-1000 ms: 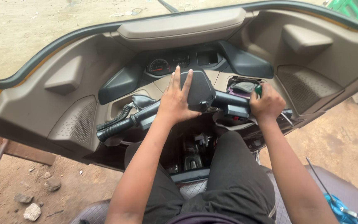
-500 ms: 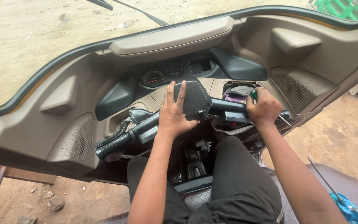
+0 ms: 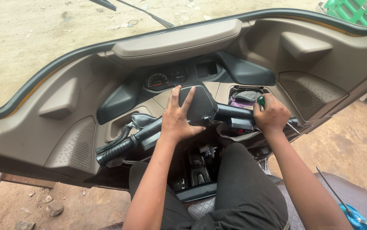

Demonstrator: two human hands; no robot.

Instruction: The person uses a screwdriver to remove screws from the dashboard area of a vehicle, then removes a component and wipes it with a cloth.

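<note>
Item: black handlebar centre cover (image 3: 198,104) of a three-wheeler cab, seated on the handlebar (image 3: 141,137) below the instrument cluster (image 3: 166,79). Left hand (image 3: 178,121) lay flat on the cover's left edge, fingers (image 3: 174,97) extended and released, pressing rather than gripping. Right hand (image 3: 272,117) was clenched around a green-handled screwdriver (image 3: 261,102), its shaft emerging just right of the fist, resting on the right handlebar side. Progress, as judged: cover appeared in position and steadied; fastening looked unfinished, since the tool was not engaged with any visible screw. Cover sat directly under the left fingers, well left of the right fist. Open dash pocket (image 3: 245,96) with cloth lay just beyond the right fingers.
</note>
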